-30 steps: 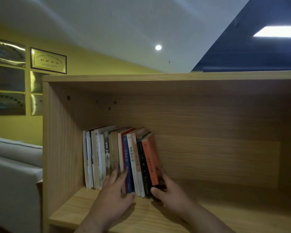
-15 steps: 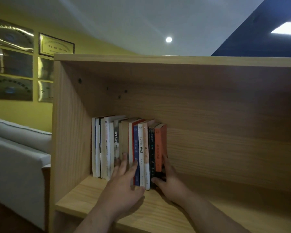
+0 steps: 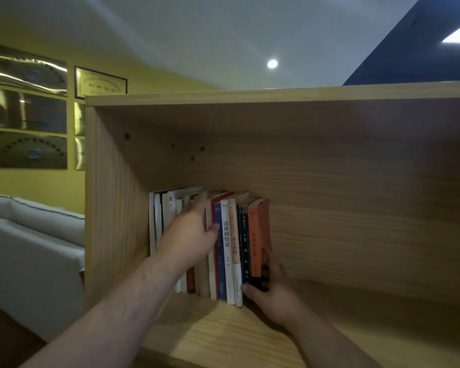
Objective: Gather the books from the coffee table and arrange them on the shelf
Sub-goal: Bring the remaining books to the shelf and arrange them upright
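The fingers (image 3: 200,205) of the left hand (image 3: 189,235) are stretched out straight and lie flat against the upper spines in the middle of the row of books (image 3: 226,235). The thumb rests on a blue spine and nothing is clasped. The fingers (image 3: 267,257) of the right hand (image 3: 275,290) lie up the outer cover of the orange book (image 3: 256,235) at the right end of the row. The thumb curls round in front of the foot of the spines there, so this hand is gripping the end of the row near its bottom.

The books stand upright, packed side by side with their spines facing out. They fill the left part of the shelf (image 3: 223,335), and the white ones at the far left sit close to the side panel. The orange book is the last on the right, beside a black one. To its right, the pale wooden board and back panel run on toward the edge of view.

Left of the shelf unit is a light grey sofa (image 3: 32,248). Above it, framed plaques (image 3: 29,115) hang on a yellow wall. A round ceiling light (image 3: 272,64) glows overhead.
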A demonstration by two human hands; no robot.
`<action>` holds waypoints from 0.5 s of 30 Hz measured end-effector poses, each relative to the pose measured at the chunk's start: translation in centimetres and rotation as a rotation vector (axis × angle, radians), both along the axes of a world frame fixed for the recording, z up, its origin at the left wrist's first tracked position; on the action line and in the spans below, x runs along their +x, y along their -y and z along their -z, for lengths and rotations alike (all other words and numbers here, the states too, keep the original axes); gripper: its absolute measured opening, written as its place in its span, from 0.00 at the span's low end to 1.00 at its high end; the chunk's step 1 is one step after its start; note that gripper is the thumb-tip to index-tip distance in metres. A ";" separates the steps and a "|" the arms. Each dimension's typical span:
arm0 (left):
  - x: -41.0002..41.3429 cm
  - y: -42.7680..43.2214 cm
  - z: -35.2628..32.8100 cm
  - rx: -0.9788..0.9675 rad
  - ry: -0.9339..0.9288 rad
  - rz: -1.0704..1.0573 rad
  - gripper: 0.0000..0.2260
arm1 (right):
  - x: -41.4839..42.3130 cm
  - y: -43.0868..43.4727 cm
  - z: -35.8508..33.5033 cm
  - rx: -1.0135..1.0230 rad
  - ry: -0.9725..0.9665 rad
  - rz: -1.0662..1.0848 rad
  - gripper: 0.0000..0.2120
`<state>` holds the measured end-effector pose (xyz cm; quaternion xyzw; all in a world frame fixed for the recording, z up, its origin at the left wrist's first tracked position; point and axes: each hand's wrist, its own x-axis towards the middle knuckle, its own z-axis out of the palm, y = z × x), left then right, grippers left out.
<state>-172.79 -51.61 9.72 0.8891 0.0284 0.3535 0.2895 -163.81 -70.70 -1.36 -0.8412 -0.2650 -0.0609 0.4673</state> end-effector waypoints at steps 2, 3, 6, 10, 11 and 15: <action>0.6 -0.3 -1.1 0.068 -0.056 -0.044 0.24 | 0.1 0.1 0.1 0.001 -0.003 -0.006 0.50; 0.7 -0.3 -1.2 0.098 -0.055 -0.062 0.22 | 0.1 0.0 0.0 0.003 -0.013 -0.007 0.50; 0.7 -0.1 -0.3 0.124 0.037 -0.094 0.24 | 0.1 0.1 0.0 0.014 -0.025 -0.006 0.50; 0.7 0.9 0.2 0.109 0.168 -0.121 0.20 | 0.0 0.1 -0.1 0.023 -0.032 -0.008 0.49; 0.7 1.1 0.2 0.081 0.182 -0.108 0.18 | 0.0 0.1 -0.2 0.032 -0.029 -0.012 0.48; -0.2 1.7 -0.4 -0.007 0.205 -0.082 0.13 | -0.2 0.2 -0.3 0.053 -0.023 -0.025 0.47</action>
